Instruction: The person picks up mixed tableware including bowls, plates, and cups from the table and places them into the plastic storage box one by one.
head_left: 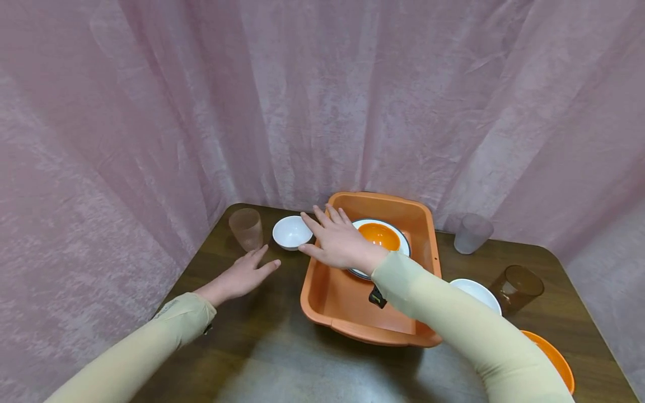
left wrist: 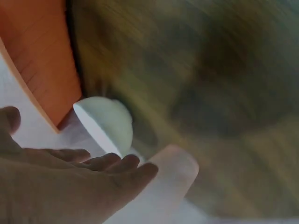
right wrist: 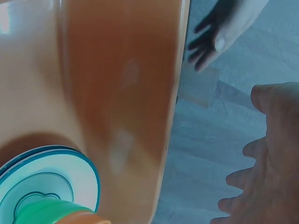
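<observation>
My left hand (head_left: 242, 277) is held over the table with its fingers spread, just in front of a pinkish see-through cup (head_left: 246, 228) and a small white bowl (head_left: 292, 233). In the left wrist view the fingers overlap the bowl (left wrist: 107, 121) and the cup (left wrist: 175, 167). Above the left rim of an orange basin (head_left: 370, 334), my right hand (head_left: 340, 240) stretches toward that bowl, fingers extended and nothing in its grasp. Inside the basin, an orange bowl (head_left: 379, 234) sits on stacked dark-rimmed white plates (right wrist: 84, 179), partly hidden by the right hand and wrist.
Right of the basin stand a frosted cup (head_left: 472, 233) and a brown see-through cup (head_left: 519, 286). A white dish (head_left: 478, 292) and an orange dish (head_left: 556, 358) lie there too, partly behind the right sleeve. A pink curtain (head_left: 322, 101) hangs along the table's back edge.
</observation>
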The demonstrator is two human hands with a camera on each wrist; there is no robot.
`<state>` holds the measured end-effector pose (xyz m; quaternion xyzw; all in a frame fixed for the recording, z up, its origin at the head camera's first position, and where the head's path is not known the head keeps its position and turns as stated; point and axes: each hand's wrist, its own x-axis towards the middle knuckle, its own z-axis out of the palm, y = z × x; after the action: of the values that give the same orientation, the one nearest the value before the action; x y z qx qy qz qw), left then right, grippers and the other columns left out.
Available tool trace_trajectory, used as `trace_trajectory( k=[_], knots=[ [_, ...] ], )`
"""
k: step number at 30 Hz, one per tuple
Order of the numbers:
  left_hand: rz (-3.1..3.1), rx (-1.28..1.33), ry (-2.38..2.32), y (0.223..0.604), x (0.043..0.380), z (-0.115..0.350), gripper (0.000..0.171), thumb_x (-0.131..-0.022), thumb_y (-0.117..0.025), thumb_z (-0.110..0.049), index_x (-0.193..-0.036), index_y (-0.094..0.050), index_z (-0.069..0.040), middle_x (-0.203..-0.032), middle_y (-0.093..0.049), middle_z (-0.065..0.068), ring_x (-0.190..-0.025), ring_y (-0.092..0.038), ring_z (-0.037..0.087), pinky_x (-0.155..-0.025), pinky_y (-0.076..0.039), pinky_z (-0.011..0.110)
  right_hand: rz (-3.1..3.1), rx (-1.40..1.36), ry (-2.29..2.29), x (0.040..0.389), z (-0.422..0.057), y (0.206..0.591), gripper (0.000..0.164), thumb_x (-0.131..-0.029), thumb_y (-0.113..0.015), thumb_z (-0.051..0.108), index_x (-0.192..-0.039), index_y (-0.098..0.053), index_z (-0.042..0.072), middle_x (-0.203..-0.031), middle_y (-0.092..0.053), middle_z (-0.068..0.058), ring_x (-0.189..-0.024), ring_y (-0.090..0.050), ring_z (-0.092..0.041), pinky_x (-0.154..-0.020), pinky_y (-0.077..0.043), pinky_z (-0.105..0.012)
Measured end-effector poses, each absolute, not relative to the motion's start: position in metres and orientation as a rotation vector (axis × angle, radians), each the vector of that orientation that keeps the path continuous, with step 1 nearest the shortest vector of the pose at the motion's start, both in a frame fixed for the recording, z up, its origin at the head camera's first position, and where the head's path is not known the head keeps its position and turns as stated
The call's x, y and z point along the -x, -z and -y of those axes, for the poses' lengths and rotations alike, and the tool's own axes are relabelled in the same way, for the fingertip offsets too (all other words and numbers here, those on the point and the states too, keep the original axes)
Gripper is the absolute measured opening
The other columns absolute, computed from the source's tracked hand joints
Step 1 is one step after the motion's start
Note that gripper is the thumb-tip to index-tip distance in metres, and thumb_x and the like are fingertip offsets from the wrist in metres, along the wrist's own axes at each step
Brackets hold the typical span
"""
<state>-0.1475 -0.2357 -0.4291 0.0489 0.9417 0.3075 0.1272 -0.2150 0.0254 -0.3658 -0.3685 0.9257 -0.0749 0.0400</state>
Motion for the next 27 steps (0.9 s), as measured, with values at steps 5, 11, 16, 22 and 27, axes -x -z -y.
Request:
trace_trajectory(
  k=[5,11,16,22,27],
  knots=[
    [-2.466,0.079,-1.239,0.434,0.162,0.230,0.085,-0.107,-0.040,-0.054,-0.159,-0.015,0.009,-0.165,-0.018,0.029,-0.151,-0.019,0.046,-0.118,-0.023,0.060,-2.836,1.109,0.228,0.217,-0.024,0.368,0.078,-0.104,-0.040,0.065,-0.166,-0.014,0.024,-0.170,-0.013,-0.012,-0.156,-0.001,-0.038,-0.124,-0.001,-0.053],
    [-2.033,0.402,-1.746,0.449,0.183,0.218,0.068,-0.111,-0.038,-0.031,-0.159,-0.011,0.010,-0.161,-0.023,0.034,-0.146,-0.033,0.045,-0.116,-0.034,0.052,-2.823,1.083,0.258,0.220,-0.024,0.370,0.078,-0.104,-0.041,0.063,-0.166,-0.015,0.024,-0.171,-0.012,-0.013,-0.156,-0.001,-0.038,-0.124,-0.001,-0.053],
    [-1.716,0.582,-2.039,0.457,0.198,0.209,0.067,-0.112,-0.032,-0.026,-0.161,0.003,0.005,-0.164,-0.009,0.034,-0.149,-0.026,0.046,-0.118,-0.029,0.052,-2.822,1.058,0.246,0.222,-0.024,0.372,0.078,-0.104,-0.040,0.064,-0.166,-0.013,0.026,-0.171,-0.008,-0.010,-0.156,0.001,-0.036,-0.124,0.000,-0.052],
    [-1.530,0.694,-2.186,0.460,0.211,0.201,0.068,-0.113,-0.028,-0.027,-0.162,0.014,-0.006,-0.166,-0.001,0.030,-0.150,-0.021,0.046,-0.120,-0.026,0.052,-2.826,1.049,0.241,0.222,-0.024,0.374,0.078,-0.104,-0.041,0.063,-0.166,-0.012,0.027,-0.171,-0.008,-0.010,-0.156,0.001,-0.036,-0.124,-0.002,-0.053],
    [-1.432,0.751,-2.277,0.465,0.220,0.197,0.065,-0.113,-0.026,-0.028,-0.163,0.012,-0.012,-0.166,-0.002,0.030,-0.150,-0.022,0.046,-0.120,-0.026,0.051,-2.829,1.053,0.240,0.222,-0.025,0.374,0.078,-0.104,-0.040,0.065,-0.166,-0.013,0.026,-0.171,-0.008,-0.009,-0.156,0.000,-0.038,-0.124,-0.001,-0.053]
  ],
)
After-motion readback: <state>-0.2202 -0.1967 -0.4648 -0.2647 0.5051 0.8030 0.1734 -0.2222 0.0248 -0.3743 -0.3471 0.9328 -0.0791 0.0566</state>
